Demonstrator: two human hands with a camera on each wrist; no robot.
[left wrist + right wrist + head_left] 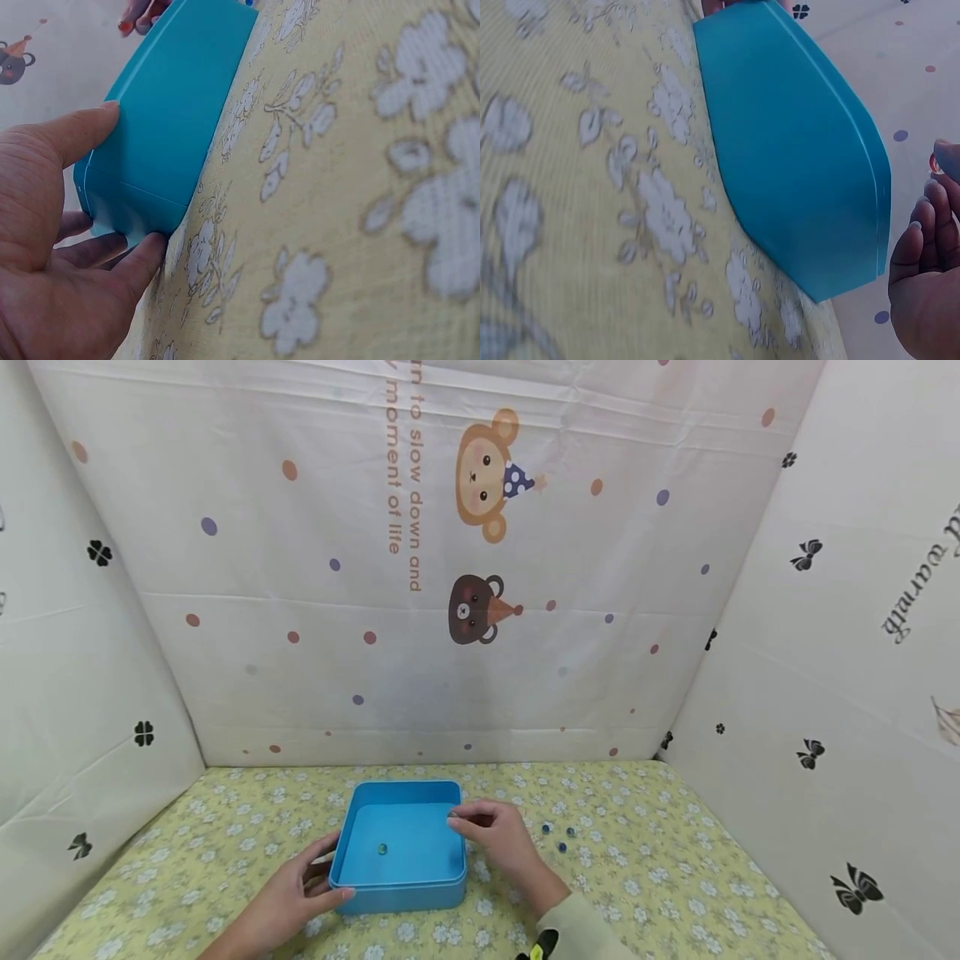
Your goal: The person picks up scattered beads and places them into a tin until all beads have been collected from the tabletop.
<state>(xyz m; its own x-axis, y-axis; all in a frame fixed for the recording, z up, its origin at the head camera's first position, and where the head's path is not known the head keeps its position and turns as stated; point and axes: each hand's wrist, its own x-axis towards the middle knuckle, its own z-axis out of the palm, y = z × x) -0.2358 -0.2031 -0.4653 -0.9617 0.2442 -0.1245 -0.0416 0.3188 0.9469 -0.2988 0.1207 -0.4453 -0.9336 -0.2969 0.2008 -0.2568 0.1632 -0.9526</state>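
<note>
A blue open box [408, 896] stands on the flowered tablecloth. My left hand [288, 893] holds its near left corner, the thumb at the front rim and the fingers on the left side; the left wrist view shows the same grip on the box wall [169, 105]. My right hand [498, 839] is over the right rim, pinching a small glass marble between thumb and forefinger. In the right wrist view the marble [934, 163] looks clear with red, mostly covered by the fingers. A greenish marble [382, 849] lies on the box floor.
To the right of my right hand, three small dark marbles lie on the cloth: a blue marble [546, 829], a greenish-blue marble [571, 832] and another blue marble [562, 847]. A printed white curtain [420, 693] rises behind the table and along both sides.
</note>
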